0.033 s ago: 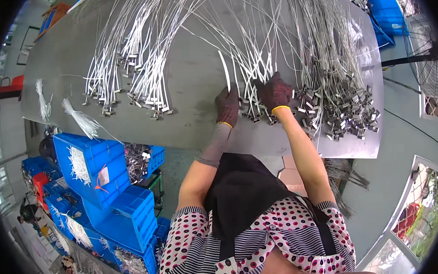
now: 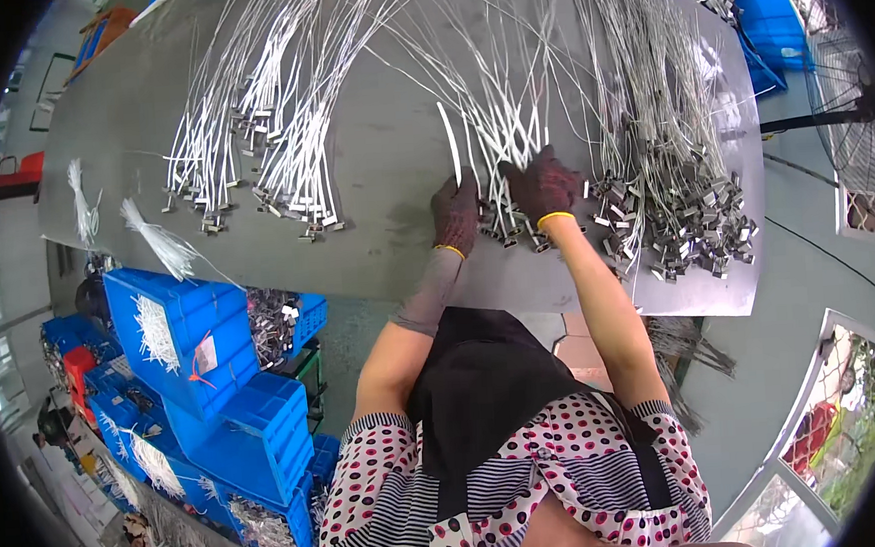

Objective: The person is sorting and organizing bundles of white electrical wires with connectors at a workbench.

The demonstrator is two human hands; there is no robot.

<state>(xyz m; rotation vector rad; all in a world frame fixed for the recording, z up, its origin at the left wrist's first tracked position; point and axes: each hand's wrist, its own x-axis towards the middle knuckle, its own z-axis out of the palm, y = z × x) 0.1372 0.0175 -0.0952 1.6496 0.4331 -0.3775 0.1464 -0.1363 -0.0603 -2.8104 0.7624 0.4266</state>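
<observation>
My left hand (image 2: pixel 455 215), in a dark glove with a yellow cuff, is closed around the lower end of a short white sleeve (image 2: pixel 448 137) that stands up from the fingers. My right hand (image 2: pixel 546 187), gloved the same way, has its fingers bent on a bunch of thin wires with white sleeves (image 2: pixel 512 141). Small metal clips (image 2: pixel 507 231) at the near ends of these wires lie between and below my hands. The glove hides exactly which wires the right fingers grip.
Wires with white sleeves (image 2: pixel 298 172) lie in bunches on the grey table (image 2: pixel 382 177) at the left. To the right is a heap of wires with metal clips (image 2: pixel 684 208). White sleeve bundles (image 2: pixel 160 235) rest near the left edge. Blue crates (image 2: pixel 185 329) stand stacked below it.
My right hand has shifted slightly left over the wires. My left hand keeps its place with the white sleeve.
</observation>
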